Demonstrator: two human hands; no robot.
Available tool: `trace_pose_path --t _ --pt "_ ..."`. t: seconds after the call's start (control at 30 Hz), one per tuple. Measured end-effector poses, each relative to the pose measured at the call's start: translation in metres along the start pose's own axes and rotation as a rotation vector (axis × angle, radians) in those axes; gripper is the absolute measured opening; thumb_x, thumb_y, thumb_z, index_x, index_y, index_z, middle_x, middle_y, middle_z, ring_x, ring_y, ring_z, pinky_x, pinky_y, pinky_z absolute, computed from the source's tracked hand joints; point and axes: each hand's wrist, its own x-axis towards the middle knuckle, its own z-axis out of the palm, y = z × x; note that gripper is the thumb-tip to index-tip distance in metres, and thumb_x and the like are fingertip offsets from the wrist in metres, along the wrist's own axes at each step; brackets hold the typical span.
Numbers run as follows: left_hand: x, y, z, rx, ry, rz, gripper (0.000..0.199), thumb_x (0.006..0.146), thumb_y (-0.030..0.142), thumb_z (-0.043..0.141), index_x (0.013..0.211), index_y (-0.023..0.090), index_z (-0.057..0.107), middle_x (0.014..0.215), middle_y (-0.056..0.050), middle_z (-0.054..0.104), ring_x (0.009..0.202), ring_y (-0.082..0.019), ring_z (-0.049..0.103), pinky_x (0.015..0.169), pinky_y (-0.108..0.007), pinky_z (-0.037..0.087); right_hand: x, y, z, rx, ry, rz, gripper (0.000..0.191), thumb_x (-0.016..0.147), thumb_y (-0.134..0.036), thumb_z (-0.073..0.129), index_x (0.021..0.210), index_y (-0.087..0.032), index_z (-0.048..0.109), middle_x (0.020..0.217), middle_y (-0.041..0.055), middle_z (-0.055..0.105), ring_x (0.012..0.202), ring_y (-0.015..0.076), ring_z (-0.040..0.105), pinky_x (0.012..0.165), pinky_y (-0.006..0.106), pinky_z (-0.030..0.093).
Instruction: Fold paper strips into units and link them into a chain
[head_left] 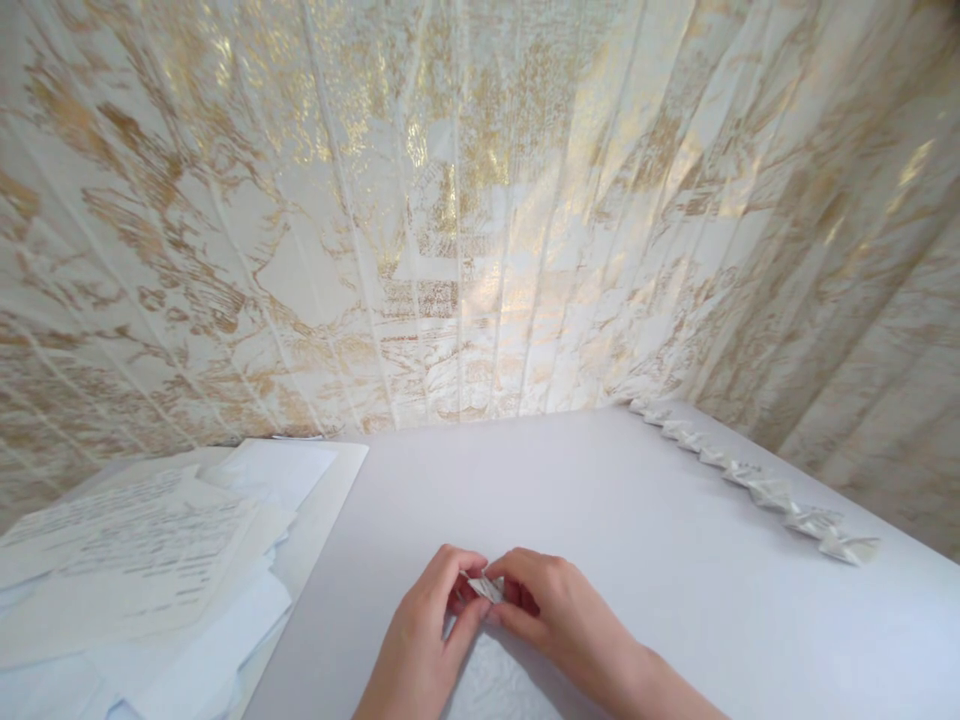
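A small folded piece of paper [489,588], pale with dark print, is pinched between my two hands just above the white table. My left hand [442,605] grips its left side between thumb and fingers. From the right, my right hand [536,595] holds the other side with thumb and index finger. The fingertips of both hands almost meet around it, so part of the paper is hidden. Along the table's right edge runs a row of several small folded paper shapes [772,495] of a similar look.
Loose sheets of paper [165,560], some with handwriting, lie in a pile on the left. The white table [517,490] reaches back to a white and gold patterned curtain [420,250], which also hangs along the right side.
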Motion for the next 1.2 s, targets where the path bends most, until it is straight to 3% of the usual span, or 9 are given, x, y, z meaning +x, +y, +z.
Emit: trace_pose_path --t 0.3,0.57,0.67,0.8,0.93,1.03,1.2 --pt "0.001 0.006 0.004 -0.065 0.068 0.023 0.019 0.084 0.014 0.052 0.099 0.024 0.058 0.086 0.002 0.064 0.076 -0.015 0.064 0.073 -0.027 0.050 0.006 0.003 -0.009 0.325 -0.066 0.072 0.024 0.076 -0.013 0.064 0.097 -0.019 0.075 0.062 -0.0049 0.060 0.057 0.0104 0.050 0.058 0.020 0.039" --pt "0.003 0.007 0.005 -0.061 0.107 0.023 0.018 0.088 0.017 0.048 0.101 0.024 0.057 0.097 -0.002 0.064 0.088 -0.017 0.065 0.081 -0.031 0.052 -0.001 -0.001 0.001 0.162 0.084 -0.036 0.038 0.082 -0.009 0.046 0.107 -0.019 0.073 0.068 -0.0009 0.066 0.055 0.0115 0.052 0.057 0.022 0.038" --pt "0.000 0.007 0.004 -0.107 0.132 -0.030 0.018 0.090 0.024 0.050 0.106 0.024 0.056 0.099 -0.004 0.065 0.090 -0.018 0.065 0.082 -0.033 0.053 -0.002 0.005 0.010 0.337 0.165 -0.036 0.037 0.084 -0.012 0.044 0.104 -0.019 0.074 0.071 0.0003 0.067 0.054 0.0109 0.052 0.055 0.021 0.039" --pt "-0.002 0.009 0.001 -0.271 0.059 -0.183 0.027 0.092 0.039 0.052 0.112 0.022 0.054 0.111 -0.007 0.065 0.100 -0.021 0.065 0.087 -0.034 0.052 -0.001 0.010 0.017 0.640 0.169 0.090 0.034 0.087 -0.022 0.044 0.102 -0.017 0.074 0.062 -0.0006 0.062 0.047 0.0103 0.048 0.046 0.020 0.038" --pt "-0.003 0.004 0.002 -0.505 0.031 -0.261 0.036 0.089 0.050 0.057 0.109 0.020 0.054 0.101 -0.006 0.064 0.093 -0.019 0.064 0.080 -0.030 0.052 -0.004 0.002 0.011 0.659 0.214 -0.043 0.030 0.082 -0.017 0.048 0.089 -0.019 0.077 0.080 0.0035 0.069 0.067 0.0135 0.061 0.064 0.024 0.047" --pt "-0.002 -0.003 0.004 -0.581 0.023 -0.249 0.036 0.083 0.045 0.068 0.106 0.020 0.054 0.093 -0.002 0.062 0.088 -0.018 0.064 0.077 -0.028 0.052 -0.007 -0.004 0.006 0.623 0.183 -0.143 0.029 0.083 -0.014 0.048 0.085 -0.019 0.077 0.087 0.0059 0.071 0.083 0.0177 0.065 0.076 0.028 0.049" --pt "-0.002 -0.004 0.004 -0.534 -0.010 -0.212 0.030 0.084 0.032 0.065 0.108 0.020 0.052 0.100 -0.005 0.066 0.099 -0.020 0.064 0.087 -0.032 0.050 -0.008 -0.001 0.012 0.681 0.167 -0.060 0.020 0.085 -0.019 0.058 0.100 -0.020 0.071 0.086 0.0025 0.069 0.078 0.0158 0.062 0.076 0.028 0.047"
